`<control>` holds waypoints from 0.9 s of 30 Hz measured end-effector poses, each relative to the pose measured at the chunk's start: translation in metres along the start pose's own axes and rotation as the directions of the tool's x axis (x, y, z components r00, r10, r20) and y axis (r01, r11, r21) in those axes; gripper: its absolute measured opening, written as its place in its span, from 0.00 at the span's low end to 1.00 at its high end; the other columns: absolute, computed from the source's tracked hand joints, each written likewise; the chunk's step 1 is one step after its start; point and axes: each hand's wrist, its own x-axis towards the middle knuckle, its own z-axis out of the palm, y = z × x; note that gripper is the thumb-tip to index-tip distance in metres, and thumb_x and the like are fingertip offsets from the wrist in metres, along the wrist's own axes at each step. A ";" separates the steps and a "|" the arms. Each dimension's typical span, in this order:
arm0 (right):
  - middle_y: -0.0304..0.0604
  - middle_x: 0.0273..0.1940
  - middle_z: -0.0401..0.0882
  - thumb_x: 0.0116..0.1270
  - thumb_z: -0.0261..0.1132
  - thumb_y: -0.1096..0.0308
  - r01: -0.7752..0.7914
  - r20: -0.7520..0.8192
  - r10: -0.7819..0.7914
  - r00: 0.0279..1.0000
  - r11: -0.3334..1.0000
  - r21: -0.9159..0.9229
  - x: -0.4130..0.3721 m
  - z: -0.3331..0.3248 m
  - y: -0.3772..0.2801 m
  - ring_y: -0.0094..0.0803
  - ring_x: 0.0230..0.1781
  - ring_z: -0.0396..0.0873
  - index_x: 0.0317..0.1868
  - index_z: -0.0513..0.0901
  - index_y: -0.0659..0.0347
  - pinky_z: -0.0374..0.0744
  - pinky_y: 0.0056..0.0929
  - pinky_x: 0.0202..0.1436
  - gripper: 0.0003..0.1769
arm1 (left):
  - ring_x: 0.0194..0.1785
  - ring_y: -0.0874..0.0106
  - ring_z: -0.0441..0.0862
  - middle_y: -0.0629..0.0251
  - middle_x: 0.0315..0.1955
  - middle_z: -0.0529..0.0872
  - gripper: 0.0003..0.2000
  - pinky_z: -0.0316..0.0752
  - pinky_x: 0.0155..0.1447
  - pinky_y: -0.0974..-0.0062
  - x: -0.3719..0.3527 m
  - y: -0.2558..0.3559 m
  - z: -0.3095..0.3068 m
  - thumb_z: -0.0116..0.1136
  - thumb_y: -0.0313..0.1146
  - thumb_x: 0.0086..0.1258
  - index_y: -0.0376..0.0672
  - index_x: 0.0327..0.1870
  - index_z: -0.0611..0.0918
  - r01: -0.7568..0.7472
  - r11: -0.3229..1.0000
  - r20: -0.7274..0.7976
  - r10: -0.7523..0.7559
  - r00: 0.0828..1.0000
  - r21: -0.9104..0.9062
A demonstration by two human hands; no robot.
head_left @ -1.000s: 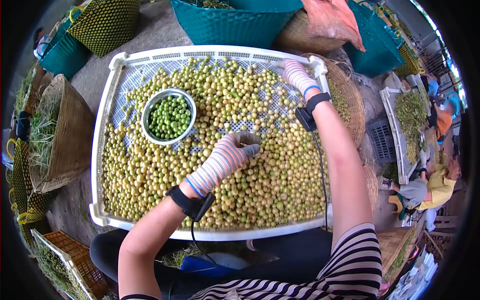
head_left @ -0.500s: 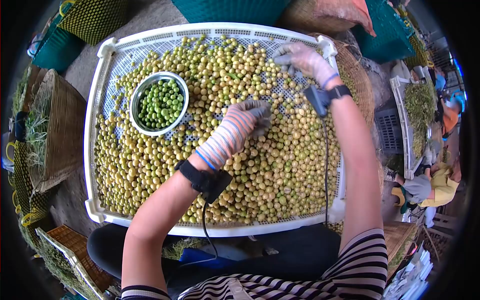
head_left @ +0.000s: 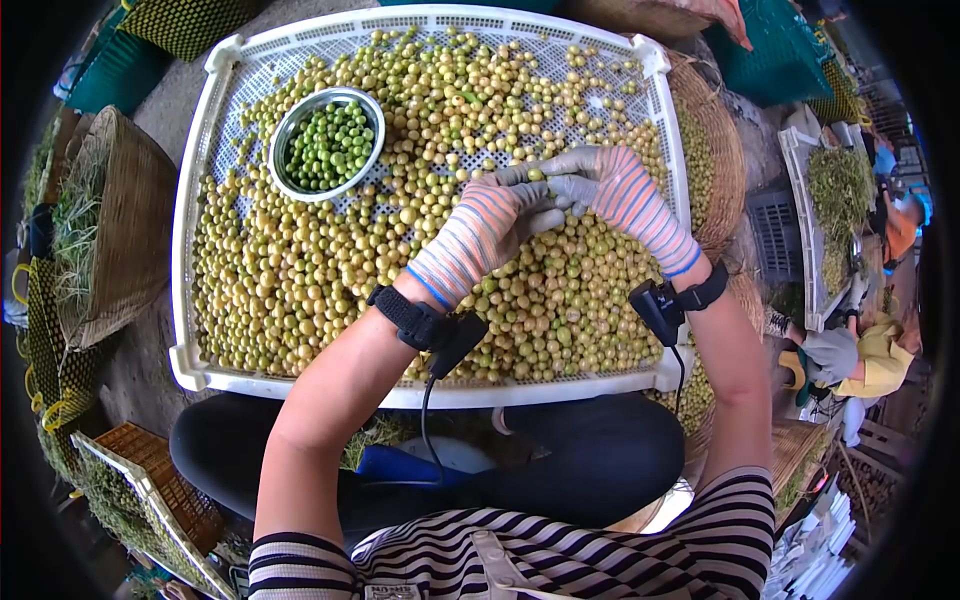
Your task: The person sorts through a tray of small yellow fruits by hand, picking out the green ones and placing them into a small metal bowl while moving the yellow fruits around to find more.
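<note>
Hands (head_left: 495, 215) (head_left: 622, 190) half-curled, fingertips (head_left: 572, 187) together, above fruit (head_left: 540, 300)

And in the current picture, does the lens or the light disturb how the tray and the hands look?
In the head view, the lens bows the edges of the tray and the picture corners go black; also in the head view, soft light leaves the left hand and right hand fairly clear; at that view's right side, the person in yellow looks tipped and less sharp.
</note>
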 end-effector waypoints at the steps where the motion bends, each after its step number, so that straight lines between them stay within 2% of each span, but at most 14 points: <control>1: 0.45 0.33 0.83 0.62 0.63 0.72 0.078 -0.062 -0.084 0.995 0.992 -0.101 -0.002 0.003 0.000 0.27 0.31 0.81 0.43 0.83 0.64 0.79 0.24 0.32 0.09 | 0.42 0.68 0.82 0.59 0.41 0.82 0.11 0.80 0.42 0.77 -0.002 -0.002 0.000 0.49 0.25 0.70 0.35 0.51 0.75 0.000 1.000 -0.066 0.000 0.998 0.002; 3: 0.48 0.34 0.83 0.59 0.65 0.74 0.293 -0.126 -0.359 0.925 0.882 -0.368 -0.003 0.007 0.007 0.34 0.34 0.82 0.39 0.84 0.65 0.79 0.29 0.38 0.08 | 0.38 0.70 0.82 0.60 0.38 0.83 0.09 0.78 0.35 0.82 0.002 -0.009 -0.003 0.50 0.29 0.71 0.36 0.47 0.77 0.005 1.000 -0.173 -0.002 0.985 0.016; 6: 0.49 0.32 0.82 0.59 0.65 0.73 0.363 -0.111 -0.451 0.886 0.821 -0.441 -0.003 0.006 0.006 0.38 0.32 0.81 0.39 0.84 0.64 0.79 0.30 0.38 0.08 | 0.34 0.72 0.81 0.62 0.35 0.83 0.09 0.77 0.31 0.82 -0.004 -0.008 0.001 0.51 0.30 0.71 0.37 0.46 0.77 0.038 0.995 -0.168 -0.053 0.984 -0.091; 8: 0.50 0.32 0.81 0.59 0.64 0.74 0.356 -0.087 -0.430 0.899 0.831 -0.428 -0.006 0.006 0.006 0.43 0.31 0.80 0.39 0.83 0.64 0.79 0.33 0.38 0.08 | 0.31 0.73 0.80 0.64 0.33 0.82 0.08 0.75 0.29 0.83 -0.003 -0.011 0.003 0.53 0.33 0.70 0.38 0.43 0.78 0.051 0.987 -0.186 -0.079 0.979 -0.150; 12: 0.53 0.33 0.79 0.59 0.62 0.72 0.326 -0.025 -0.431 0.902 0.718 -0.615 -0.014 0.011 0.009 0.51 0.34 0.78 0.38 0.81 0.63 0.78 0.41 0.38 0.08 | 0.30 0.75 0.78 0.66 0.29 0.81 0.07 0.73 0.28 0.83 0.002 -0.019 -0.003 0.55 0.34 0.69 0.39 0.39 0.79 0.126 0.990 -0.175 -0.135 0.975 -0.061; 14: 0.51 0.30 0.79 0.59 0.61 0.74 0.236 -0.111 -0.461 0.880 0.629 -0.741 -0.022 0.016 0.010 0.47 0.33 0.79 0.34 0.80 0.65 0.77 0.38 0.38 0.05 | 0.29 0.76 0.76 0.68 0.28 0.80 0.07 0.71 0.28 0.83 -0.004 -0.017 -0.001 0.54 0.33 0.70 0.39 0.39 0.79 0.214 0.953 -0.014 -0.222 0.975 -0.213; 16: 0.52 0.28 0.78 0.60 0.61 0.74 0.236 -0.147 -0.457 0.877 0.677 -0.697 -0.024 0.018 0.009 0.47 0.31 0.78 0.33 0.79 0.65 0.76 0.38 0.36 0.03 | 0.30 0.77 0.75 0.69 0.30 0.80 0.09 0.71 0.30 0.84 -0.005 -0.020 -0.001 0.47 0.31 0.71 0.43 0.47 0.77 0.214 0.963 0.024 -0.213 0.977 -0.167; 18: 0.52 0.27 0.78 0.61 0.61 0.73 0.131 -0.200 -0.268 0.942 0.846 -0.518 -0.022 0.020 0.013 0.46 0.28 0.77 0.33 0.79 0.64 0.75 0.36 0.34 0.04 | 0.30 0.77 0.75 0.69 0.31 0.81 0.09 0.71 0.30 0.83 -0.007 -0.024 -0.006 0.47 0.32 0.71 0.42 0.46 0.77 0.224 0.962 -0.040 -0.232 0.972 -0.156; 19: 0.54 0.27 0.79 0.61 0.62 0.66 0.160 -0.202 -0.324 0.924 0.808 -0.566 -0.017 0.014 0.019 0.51 0.29 0.78 0.31 0.80 0.62 0.77 0.39 0.33 0.07 | 0.31 0.77 0.76 0.69 0.32 0.81 0.09 0.71 0.30 0.83 -0.009 -0.024 -0.004 0.48 0.32 0.71 0.41 0.45 0.77 0.227 0.963 -0.048 -0.236 0.971 -0.145; 20: 0.52 0.28 0.80 0.61 0.62 0.65 0.151 -0.200 -0.265 0.943 0.878 -0.453 -0.007 0.001 0.033 0.49 0.30 0.80 0.33 0.82 0.59 0.78 0.37 0.35 0.07 | 0.30 0.77 0.76 0.69 0.32 0.81 0.08 0.71 0.31 0.83 -0.007 -0.025 -0.008 0.50 0.33 0.70 0.40 0.44 0.78 0.230 0.966 -0.013 -0.233 0.972 -0.119; 22: 0.50 0.32 0.82 0.61 0.62 0.64 -0.079 -0.292 -0.102 0.951 0.832 -0.550 0.024 -0.039 0.056 0.46 0.34 0.81 0.37 0.84 0.56 0.78 0.37 0.41 0.08 | 0.30 0.76 0.77 0.68 0.32 0.81 0.08 0.71 0.31 0.81 -0.013 -0.019 -0.001 0.52 0.33 0.68 0.39 0.42 0.78 0.242 0.964 0.009 -0.242 0.970 -0.109; 23: 0.48 0.35 0.82 0.61 0.61 0.63 -0.050 -0.282 -0.198 0.939 0.731 -0.680 0.036 -0.057 0.057 0.45 0.37 0.80 0.38 0.84 0.55 0.78 0.38 0.44 0.09 | 0.31 0.73 0.77 0.66 0.32 0.81 0.09 0.72 0.31 0.79 -0.018 -0.015 0.005 0.53 0.33 0.66 0.38 0.41 0.78 0.205 0.969 -0.022 -0.210 0.977 -0.141; 24: 0.46 0.38 0.82 0.61 0.60 0.61 -0.023 -0.252 -0.294 0.922 0.609 -0.793 0.048 -0.069 0.055 0.44 0.40 0.80 0.40 0.84 0.53 0.77 0.39 0.47 0.10 | 0.32 0.71 0.78 0.64 0.32 0.81 0.10 0.73 0.32 0.78 -0.015 -0.015 -0.002 0.51 0.35 0.66 0.38 0.41 0.78 0.170 0.975 0.067 -0.162 0.985 -0.142; 27: 0.43 0.44 0.80 0.61 0.59 0.61 0.004 -0.188 -0.322 0.928 0.513 -0.859 0.085 -0.063 0.038 0.42 0.46 0.78 0.40 0.84 0.52 0.75 0.39 0.52 0.11 | 0.30 0.72 0.77 0.66 0.30 0.80 0.10 0.71 0.30 0.79 -0.015 -0.001 -0.004 0.48 0.37 0.67 0.39 0.39 0.77 0.203 0.968 0.029 -0.201 0.979 -0.147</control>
